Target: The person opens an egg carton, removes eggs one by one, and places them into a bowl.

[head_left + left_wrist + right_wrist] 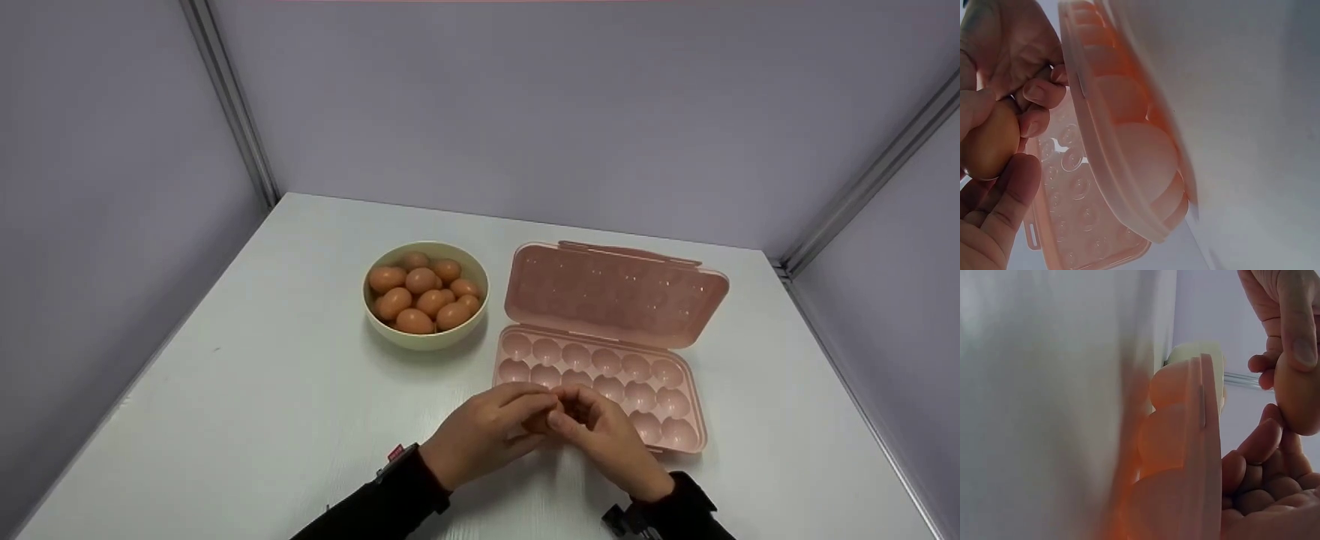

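A brown egg [989,142] is held between both hands at the front edge of the pink plastic egg carton [694,420]. My left hand [491,424] pinches it with thumb and fingertips; in the right wrist view its finger lies along the egg [1297,402]. My right hand [611,442] also has thumb and fingertips on the egg, its other fingers curled. From the head view, the hands hide most of the egg and the carton's front left cups. The carton stands open, its lid [615,296] tilted back and rows of round cups showing.
A pale yellow bowl [424,343] piled with brown eggs [420,281] stands left of the carton. Both rest on a white table [262,360]. Grey panels [487,112] enclose the table at the back and sides.
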The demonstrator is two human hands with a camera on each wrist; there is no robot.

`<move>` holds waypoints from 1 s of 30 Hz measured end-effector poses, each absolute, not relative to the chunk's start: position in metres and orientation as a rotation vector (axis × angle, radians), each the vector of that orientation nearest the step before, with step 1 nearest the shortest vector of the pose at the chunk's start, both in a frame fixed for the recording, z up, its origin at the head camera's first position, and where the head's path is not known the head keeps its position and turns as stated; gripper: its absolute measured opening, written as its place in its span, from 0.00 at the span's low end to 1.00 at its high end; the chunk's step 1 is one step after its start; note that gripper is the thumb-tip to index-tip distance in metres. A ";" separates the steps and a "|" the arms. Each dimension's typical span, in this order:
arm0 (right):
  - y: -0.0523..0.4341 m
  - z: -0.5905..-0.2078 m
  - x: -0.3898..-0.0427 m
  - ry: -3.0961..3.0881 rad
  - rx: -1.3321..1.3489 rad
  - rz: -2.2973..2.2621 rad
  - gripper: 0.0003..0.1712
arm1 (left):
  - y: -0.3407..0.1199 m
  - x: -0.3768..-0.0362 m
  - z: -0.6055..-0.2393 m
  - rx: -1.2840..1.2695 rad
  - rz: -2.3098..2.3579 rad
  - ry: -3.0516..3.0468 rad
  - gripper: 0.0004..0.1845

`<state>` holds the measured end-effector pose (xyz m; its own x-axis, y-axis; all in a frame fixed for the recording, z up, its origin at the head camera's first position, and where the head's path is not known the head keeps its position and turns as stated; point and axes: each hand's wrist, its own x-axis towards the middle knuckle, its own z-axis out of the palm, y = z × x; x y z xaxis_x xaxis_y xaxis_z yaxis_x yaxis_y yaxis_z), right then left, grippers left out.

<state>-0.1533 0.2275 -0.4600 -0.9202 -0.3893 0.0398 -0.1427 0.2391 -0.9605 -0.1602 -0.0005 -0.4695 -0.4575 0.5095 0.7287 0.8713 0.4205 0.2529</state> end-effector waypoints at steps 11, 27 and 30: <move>0.230 -0.461 -0.154 2.306 -0.506 -1.733 0.17 | -0.003 -0.163 -0.470 -1.119 -0.816 -2.125 0.25; 0.231 -0.461 -0.155 2.239 -0.431 -1.761 0.24 | -0.037 -0.186 -0.450 -0.848 -0.891 -2.129 0.26; 0.232 -0.461 -0.155 2.243 -0.434 -1.753 0.24 | -0.052 -0.206 -0.441 -0.756 -0.880 -2.098 0.24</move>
